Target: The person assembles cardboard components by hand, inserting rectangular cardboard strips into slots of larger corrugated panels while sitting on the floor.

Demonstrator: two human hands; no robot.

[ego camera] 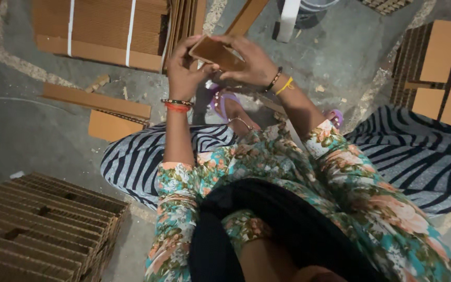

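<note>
Head view: left hand [184, 68] and right hand [254, 62] both grip one small brown corrugated-cardboard piece [216, 53]; strapped cardboard bundle [100, 31] beyond them suggests earlier pieces done, loose strips [96, 99] left.

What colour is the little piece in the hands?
Brown cardboard piece, clearest in the head view.

Beyond your grip and to its left, one bundled pack of brown corrugated sheets [100, 31] lies flat on the floor, rectangular, bound by two white straps. Well back toward you on the left, a stack of ribbed brown cardboard pieces [37, 224] sits unbound. To the right of your grip, further brown cardboard stacks [434, 68] stand against the floor edge. No labels, signs or screens observed.
</note>
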